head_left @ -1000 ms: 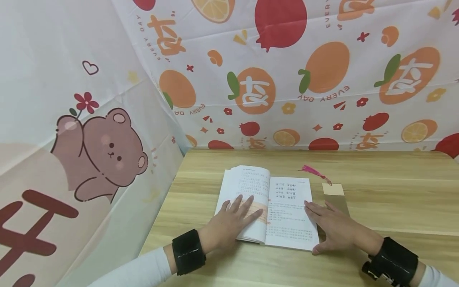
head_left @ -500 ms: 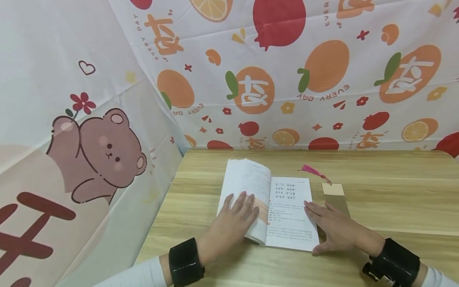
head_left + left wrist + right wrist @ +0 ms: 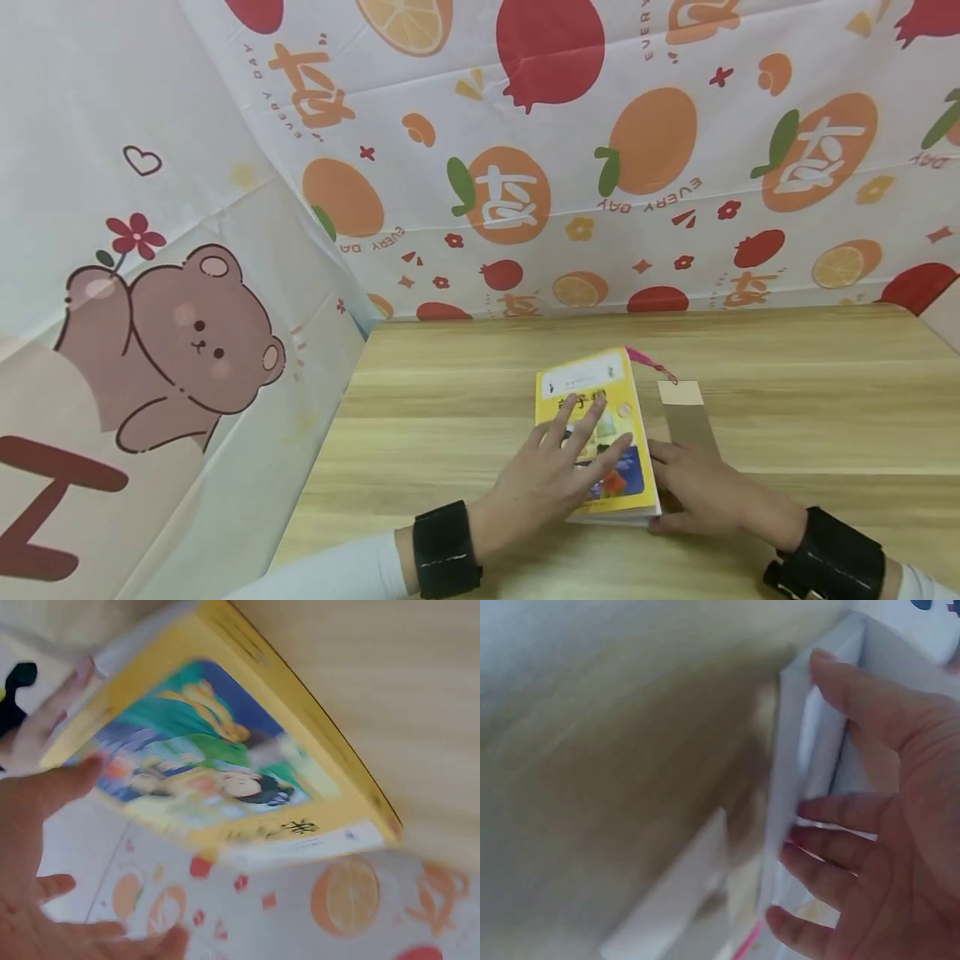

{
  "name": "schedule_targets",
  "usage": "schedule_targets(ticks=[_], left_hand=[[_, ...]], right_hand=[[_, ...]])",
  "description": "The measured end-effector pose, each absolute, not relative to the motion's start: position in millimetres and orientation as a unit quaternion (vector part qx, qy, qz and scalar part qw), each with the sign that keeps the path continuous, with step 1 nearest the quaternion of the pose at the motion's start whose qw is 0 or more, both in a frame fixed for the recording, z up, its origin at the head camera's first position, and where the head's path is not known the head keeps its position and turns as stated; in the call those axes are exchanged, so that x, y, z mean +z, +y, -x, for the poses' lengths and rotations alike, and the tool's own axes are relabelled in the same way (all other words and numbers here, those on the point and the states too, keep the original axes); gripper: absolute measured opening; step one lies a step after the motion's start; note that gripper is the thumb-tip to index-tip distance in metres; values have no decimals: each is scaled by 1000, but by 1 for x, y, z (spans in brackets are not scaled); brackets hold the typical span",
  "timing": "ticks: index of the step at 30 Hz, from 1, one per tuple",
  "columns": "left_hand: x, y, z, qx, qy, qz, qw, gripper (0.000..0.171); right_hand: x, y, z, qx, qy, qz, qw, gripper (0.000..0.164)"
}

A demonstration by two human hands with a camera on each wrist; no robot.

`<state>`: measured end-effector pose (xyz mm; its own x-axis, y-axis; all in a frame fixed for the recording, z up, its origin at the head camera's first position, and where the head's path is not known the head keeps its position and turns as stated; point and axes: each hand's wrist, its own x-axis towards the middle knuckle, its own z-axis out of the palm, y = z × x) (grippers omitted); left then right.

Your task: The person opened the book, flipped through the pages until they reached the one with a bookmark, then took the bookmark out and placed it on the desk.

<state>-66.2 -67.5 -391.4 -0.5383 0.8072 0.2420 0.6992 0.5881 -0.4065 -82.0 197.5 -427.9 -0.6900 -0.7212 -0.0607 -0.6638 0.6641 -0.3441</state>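
Note:
A yellow book with a picture cover lies on the wooden table in the head view. Spread fingers of my left hand lie across its cover. In the left wrist view the cover and yellow spine are tilted, with the left thumb at its edge. My right hand is beside the book's right page edge. The right wrist view has the thumb and fingertips of the right hand against the white page edges, where a gap shows between leaves.
A bookmark with a pale top lies right of the book, partly covered by the right hand. Its pink tassel reaches behind the book. A fruit-print cloth hangs behind the table.
The open book's left half has swung over to the right, so the yellow cover now faces up. My left hand moved right with it; the right hand stayed by the right edge.

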Motion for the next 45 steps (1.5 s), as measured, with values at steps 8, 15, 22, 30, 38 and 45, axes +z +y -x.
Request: schedule_targets(ticks=[8, 15, 22, 30, 38, 45], left_hand=[[-413, -72, 69, 129, -920, 366, -50, 60], [-412, -80, 77, 117, -912, 385, -79, 61], [-414, -83, 84, 86, -907, 401, -94, 61], [-414, -84, 85, 74, -906, 406, -94, 61], [-409, -82, 87, 83, -908, 401, -93, 61], [-407, -85, 85, 87, -912, 392, -85, 61]], right_hand=[[-409, 203, 77, -129, 923, 353, 80, 68], [-412, 191, 87, -138, 916, 372, 65, 86], [-423, 187, 98, -153, 912, 363, 119, 103], [-423, 185, 104, -167, 911, 350, 144, 110], [-417, 182, 108, -158, 912, 348, 149, 107], [-420, 184, 108, -143, 914, 357, 128, 97]])
